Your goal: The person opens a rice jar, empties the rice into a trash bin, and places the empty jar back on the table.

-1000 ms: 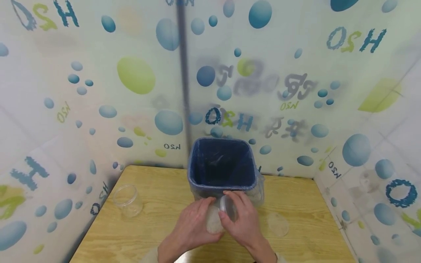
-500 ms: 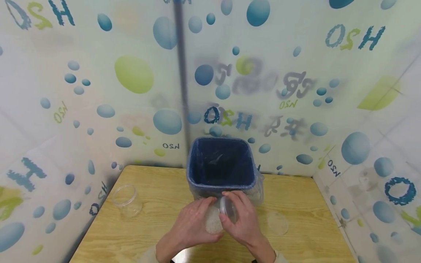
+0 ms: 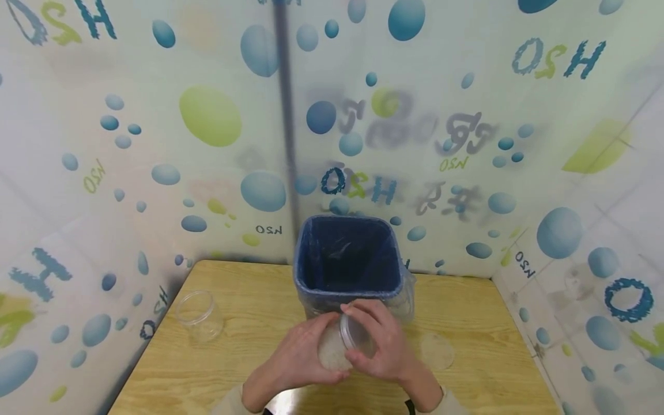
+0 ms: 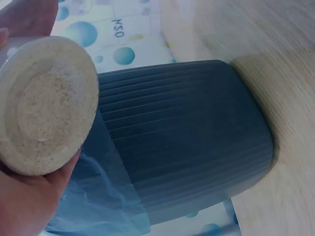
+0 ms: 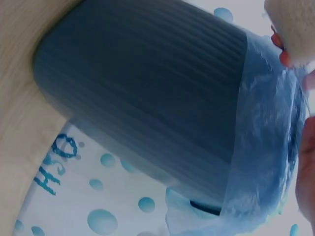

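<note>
Jar of pale grains sits gripped in left hand; right hand fingers clamp its lid, apparently not yet off, before bin.

Clear jar of pale grains (lid on), tilted before bin

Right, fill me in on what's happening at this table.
A person holds a clear jar of pale grains in front of a blue bin lined with a plastic bag. The left hand grips the jar's body while the right hand has its fingers curled round the jar's clear lid. An empty clear jar stands on the wooden table at the left, and a loose clear lid lies at the right.
</note>
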Demonstrator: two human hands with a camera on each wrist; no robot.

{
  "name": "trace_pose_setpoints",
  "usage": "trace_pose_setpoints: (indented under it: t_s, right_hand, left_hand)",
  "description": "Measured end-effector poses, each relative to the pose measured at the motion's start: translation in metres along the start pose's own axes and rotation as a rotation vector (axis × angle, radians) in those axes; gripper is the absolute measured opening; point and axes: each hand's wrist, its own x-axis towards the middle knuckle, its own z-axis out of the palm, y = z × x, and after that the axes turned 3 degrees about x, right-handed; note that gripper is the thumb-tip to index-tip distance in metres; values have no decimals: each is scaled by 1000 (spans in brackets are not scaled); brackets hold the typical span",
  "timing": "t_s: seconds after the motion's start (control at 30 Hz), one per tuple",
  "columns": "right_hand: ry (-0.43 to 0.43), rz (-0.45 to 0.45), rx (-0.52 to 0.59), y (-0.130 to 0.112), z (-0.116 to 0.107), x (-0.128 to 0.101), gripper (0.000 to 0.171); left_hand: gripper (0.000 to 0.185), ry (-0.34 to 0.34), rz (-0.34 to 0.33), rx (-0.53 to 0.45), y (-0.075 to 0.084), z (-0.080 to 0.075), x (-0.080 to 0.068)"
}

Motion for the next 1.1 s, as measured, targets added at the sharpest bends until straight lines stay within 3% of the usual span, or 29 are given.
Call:
trace_pose_setpoints:
  t_s: [0.23,0.57,0.7,0.9,1.1]
  right_hand:
    - [-129,16,59,0,-11,2,59]
    - [-160,4,150,-3,-16,2,56]
    - [-172,44,153,-3,-19,0,61]
    - [-155,191,50,-6,-26,-5,75]
    - [-98,208,-105,-15,-27,-3,73]
  left_hand:
    - [92,46,13,70,0,0,0]
    - [93,77,58,129,0,-1,1]
    - [94,77,52,134,0,-1,1]
    - [95,100,46,157,1,1,2]
    - [96,184,102,186,1,3,2]
